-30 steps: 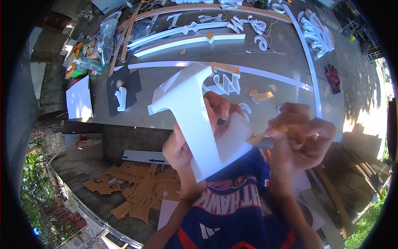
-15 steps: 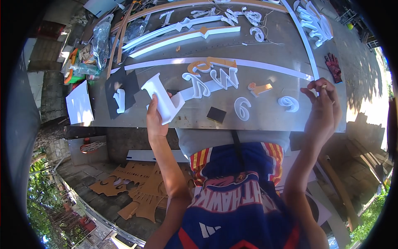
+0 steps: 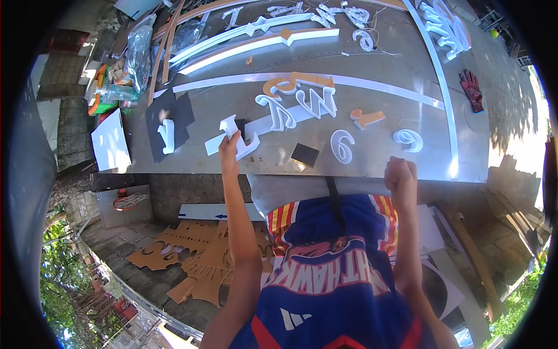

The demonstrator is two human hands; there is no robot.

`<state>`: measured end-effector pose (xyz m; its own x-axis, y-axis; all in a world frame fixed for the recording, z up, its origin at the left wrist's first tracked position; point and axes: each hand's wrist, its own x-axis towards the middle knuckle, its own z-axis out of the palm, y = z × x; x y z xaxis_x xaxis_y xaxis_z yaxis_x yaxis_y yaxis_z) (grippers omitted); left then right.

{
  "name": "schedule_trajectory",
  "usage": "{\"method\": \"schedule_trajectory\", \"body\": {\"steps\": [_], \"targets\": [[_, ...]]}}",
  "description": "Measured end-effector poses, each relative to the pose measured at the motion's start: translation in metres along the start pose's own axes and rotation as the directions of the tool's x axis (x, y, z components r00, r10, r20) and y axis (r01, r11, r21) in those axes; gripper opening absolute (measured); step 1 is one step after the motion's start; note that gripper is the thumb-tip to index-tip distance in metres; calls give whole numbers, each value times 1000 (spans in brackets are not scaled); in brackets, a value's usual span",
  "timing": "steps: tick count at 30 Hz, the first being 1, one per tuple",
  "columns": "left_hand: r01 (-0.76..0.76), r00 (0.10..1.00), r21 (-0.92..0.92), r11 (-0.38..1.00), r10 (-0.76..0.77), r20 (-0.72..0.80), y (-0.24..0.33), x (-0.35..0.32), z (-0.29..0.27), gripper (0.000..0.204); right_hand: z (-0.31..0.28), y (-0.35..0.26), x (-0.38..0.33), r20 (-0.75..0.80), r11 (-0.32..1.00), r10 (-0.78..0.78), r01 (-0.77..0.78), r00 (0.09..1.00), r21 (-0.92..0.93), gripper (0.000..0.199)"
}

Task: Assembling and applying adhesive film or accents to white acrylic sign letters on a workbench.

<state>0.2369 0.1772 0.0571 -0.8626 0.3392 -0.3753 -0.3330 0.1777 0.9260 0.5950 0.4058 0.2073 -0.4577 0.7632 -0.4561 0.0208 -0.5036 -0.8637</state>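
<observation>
My left hand (image 3: 230, 152) grips a white raised letter (image 3: 249, 149) by its left side, low over the near part of the metal table (image 3: 372, 160). A white strip (image 3: 214, 146) and a dark piece lie beneath and behind it. My right hand (image 3: 401, 173) is closed at the table's front edge; whatever its fingers may hold is hidden. Just beyond it sits a curled white numeral (image 3: 408, 141), with another white numeral (image 3: 342, 146) to its left. Between the hands lies a small dark square block (image 3: 305, 155). White letters (image 3: 318, 103) rest farther back.
Long white strips (image 3: 433, 64) frame the work area at the back and right. A dark red glove (image 3: 471, 91) lies at the right edge. At left are a black sheet (image 3: 180, 125) with a white letter and a white panel (image 3: 111, 142). Brown cutout sheets (image 3: 203, 256) lie below the table.
My left hand has lowered the white letter toward the table and turned it. My right hand has come down and left from the strip on the right, closing into a fist.
</observation>
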Motion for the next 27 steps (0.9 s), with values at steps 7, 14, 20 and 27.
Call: {"method": "schedule_trajectory", "body": {"steps": [7, 14, 20, 27], "targets": [[-89, 995, 1, 996, 89, 33, 21, -29, 25, 28, 36, 4, 4, 16, 992, 119, -120, 993, 50, 34], [-121, 988, 254, 960, 92, 125, 14, -30, 33, 46, 57, -2, 2, 328, 993, 106, -80, 939, -90, 27], [-234, 967, 204, 951, 205, 151, 2, -19, 35, 48, 44, 25, 12, 428, 988, -145, 155, 892, 12, 42], [-314, 944, 496, 809, 323, 71, -5, -1, 17, 44, 50, 32, 11, 318, 959, -129, 37, 939, 280, 33]]}}
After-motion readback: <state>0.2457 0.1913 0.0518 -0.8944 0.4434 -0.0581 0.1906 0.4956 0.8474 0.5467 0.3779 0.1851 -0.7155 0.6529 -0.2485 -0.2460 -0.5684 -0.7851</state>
